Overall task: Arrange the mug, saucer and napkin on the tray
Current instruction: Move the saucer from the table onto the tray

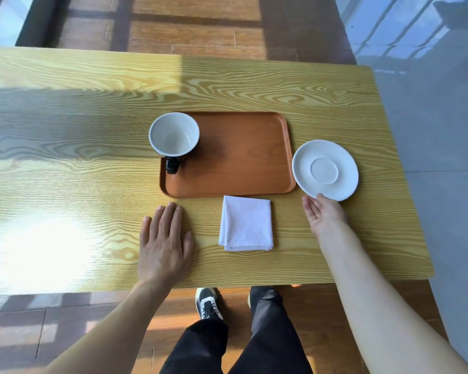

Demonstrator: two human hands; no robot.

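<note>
An orange-brown tray [243, 157] lies on the wooden table. A black mug [174, 136] with a white inside stands upright on the tray's left end, handle pointing toward me. A white saucer [325, 170] sits on the table just right of the tray. A folded white napkin [246, 223] lies on the table in front of the tray. My right hand [323, 214] is at the saucer's near edge, palm turned up, thumb touching the rim; whether it grips is unclear. My left hand [164, 238] rests flat on the table, left of the napkin, holding nothing.
The wooden table [65, 157] stretches wide to the left, with bright sun glare at the near left. Its right edge is close to the saucer. My legs and a shoe [208, 303] show below the near edge.
</note>
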